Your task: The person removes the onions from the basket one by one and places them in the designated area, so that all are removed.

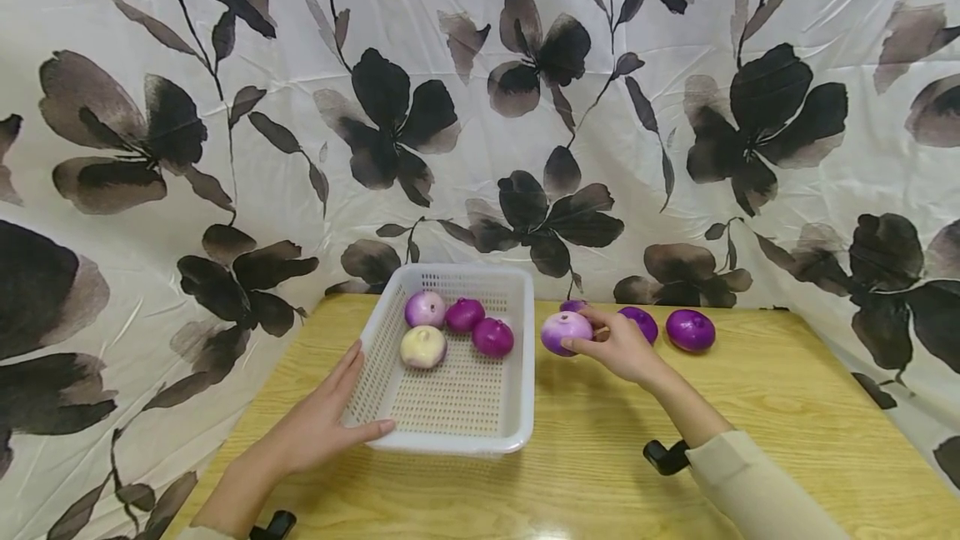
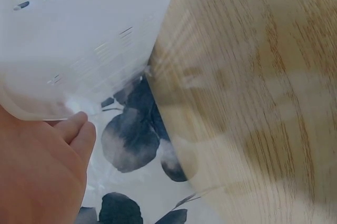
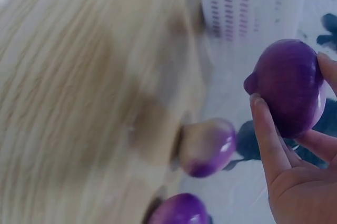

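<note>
My right hand (image 1: pixel 618 346) pinches a purple-and-white onion (image 1: pixel 564 332) between thumb and fingers, just right of the white plastic basket (image 1: pixel 527 373). In the right wrist view this onion (image 3: pixel 289 84) shows its purple side and a small knob. My left hand (image 1: pixel 318 423) holds the basket at its near left corner, thumb over the front rim and fingers along the outer left wall. Inside the basket lie several onions: a pale yellowish one (image 1: pixel 423 347), a purple-white one (image 1: pixel 425 308) and deep magenta ones (image 1: pixel 492 338).
On the wooden table (image 1: pixel 720 440), a purple onion (image 1: pixel 690 330) lies at the back right. Another onion (image 1: pixel 639 323) is partly hidden behind my right hand, and a third (image 1: pixel 573 305) shows just behind the held onion. A floral cloth (image 1: pixel 480 140) hangs behind the table.
</note>
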A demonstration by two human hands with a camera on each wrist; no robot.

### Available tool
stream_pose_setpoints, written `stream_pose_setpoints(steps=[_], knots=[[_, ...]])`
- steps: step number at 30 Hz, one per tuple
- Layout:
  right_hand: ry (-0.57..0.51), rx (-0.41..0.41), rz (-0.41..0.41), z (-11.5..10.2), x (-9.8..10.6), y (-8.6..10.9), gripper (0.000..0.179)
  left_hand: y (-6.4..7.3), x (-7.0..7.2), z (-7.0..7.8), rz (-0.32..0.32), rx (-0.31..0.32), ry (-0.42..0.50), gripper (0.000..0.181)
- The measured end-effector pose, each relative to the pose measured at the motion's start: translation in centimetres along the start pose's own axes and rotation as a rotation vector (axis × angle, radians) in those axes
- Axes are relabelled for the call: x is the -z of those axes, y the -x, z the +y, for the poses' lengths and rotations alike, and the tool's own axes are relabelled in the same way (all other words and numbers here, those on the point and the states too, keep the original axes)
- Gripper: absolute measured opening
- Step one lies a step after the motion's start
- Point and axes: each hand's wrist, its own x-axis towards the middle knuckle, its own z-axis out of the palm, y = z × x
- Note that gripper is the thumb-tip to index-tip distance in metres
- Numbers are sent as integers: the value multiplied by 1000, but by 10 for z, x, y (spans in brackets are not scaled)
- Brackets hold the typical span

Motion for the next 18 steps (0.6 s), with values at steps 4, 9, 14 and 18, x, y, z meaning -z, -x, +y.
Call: stream_pose_setpoints(steps=[4,9,14,18], knots=[[20,-26,8,13,0,0,69,0,0,0,1,3,-3,120],[62,-72,8,26,-1,2,61,1,-3,-1,0,5,1,121],[61,-125,-36,32,-4,3,54,-1,-3,-3,1,4,-3,121],[70,-165,-101,34,-8,5,50,-2,-3,-4,-1,4,-5,120]])
